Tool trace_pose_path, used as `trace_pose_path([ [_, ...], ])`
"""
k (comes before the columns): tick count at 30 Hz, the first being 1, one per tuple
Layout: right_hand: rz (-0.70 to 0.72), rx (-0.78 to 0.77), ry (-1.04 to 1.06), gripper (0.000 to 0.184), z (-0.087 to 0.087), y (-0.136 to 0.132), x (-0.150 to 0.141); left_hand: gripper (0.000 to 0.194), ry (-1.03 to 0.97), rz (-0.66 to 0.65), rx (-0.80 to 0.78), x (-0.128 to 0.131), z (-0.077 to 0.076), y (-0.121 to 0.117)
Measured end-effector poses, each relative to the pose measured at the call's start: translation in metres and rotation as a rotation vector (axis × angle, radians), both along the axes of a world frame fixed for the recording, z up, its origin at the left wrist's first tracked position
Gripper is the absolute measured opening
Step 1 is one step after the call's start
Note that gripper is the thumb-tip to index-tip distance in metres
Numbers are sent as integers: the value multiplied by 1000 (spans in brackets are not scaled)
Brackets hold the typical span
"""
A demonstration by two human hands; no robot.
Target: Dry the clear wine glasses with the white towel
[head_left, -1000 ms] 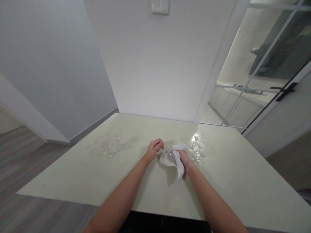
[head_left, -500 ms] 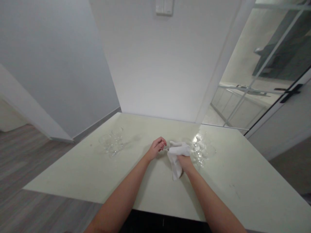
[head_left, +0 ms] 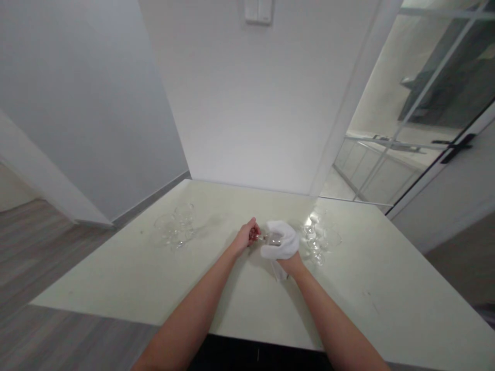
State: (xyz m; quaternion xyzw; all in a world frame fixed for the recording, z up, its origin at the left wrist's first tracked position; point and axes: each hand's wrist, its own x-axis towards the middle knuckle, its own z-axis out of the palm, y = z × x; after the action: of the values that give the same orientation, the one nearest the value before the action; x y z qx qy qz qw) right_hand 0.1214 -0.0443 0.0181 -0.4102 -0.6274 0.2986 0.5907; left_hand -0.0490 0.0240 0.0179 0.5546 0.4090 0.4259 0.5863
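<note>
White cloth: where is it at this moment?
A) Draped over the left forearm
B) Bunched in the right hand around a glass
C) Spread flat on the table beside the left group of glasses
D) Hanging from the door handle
B: the white cloth is bunched in the right hand around a clear glass, while the left hand grips the glass's other end.

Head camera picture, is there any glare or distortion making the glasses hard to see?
Head view: wide-angle bending slants the walls; bright glare sits on the table by the right glasses; the left glasses are faint against the pale top; the glass between left hand and white cloth is small and soft.
</note>
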Motion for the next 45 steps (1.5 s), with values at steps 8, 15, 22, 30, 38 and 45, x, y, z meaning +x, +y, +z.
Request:
trace_pose_path([
  [8, -201, -496, 344, 29, -23, 9, 2, 39, 190, -8, 835, -4, 9, -22],
  [15, 153, -201, 125, 52, 6, -3, 4, 53, 158, 111, 344, 0, 6, -10],
  [22, 170, -238, 273, 41, 0, -3, 0, 52, -149, 240, -99, -3, 6, 2],
  [30, 249, -472, 958, 43, 11, -1, -1, 46, -459, 288, -97, -6, 11, 2],
  [38, 249, -642, 635, 30, 3, -5, -3, 42, -248, 121, 142, -3, 4, -6],
  [45, 122, -682, 402, 33, -10, -5, -1, 46, -150, 75, 333, -8, 5, -9],
])
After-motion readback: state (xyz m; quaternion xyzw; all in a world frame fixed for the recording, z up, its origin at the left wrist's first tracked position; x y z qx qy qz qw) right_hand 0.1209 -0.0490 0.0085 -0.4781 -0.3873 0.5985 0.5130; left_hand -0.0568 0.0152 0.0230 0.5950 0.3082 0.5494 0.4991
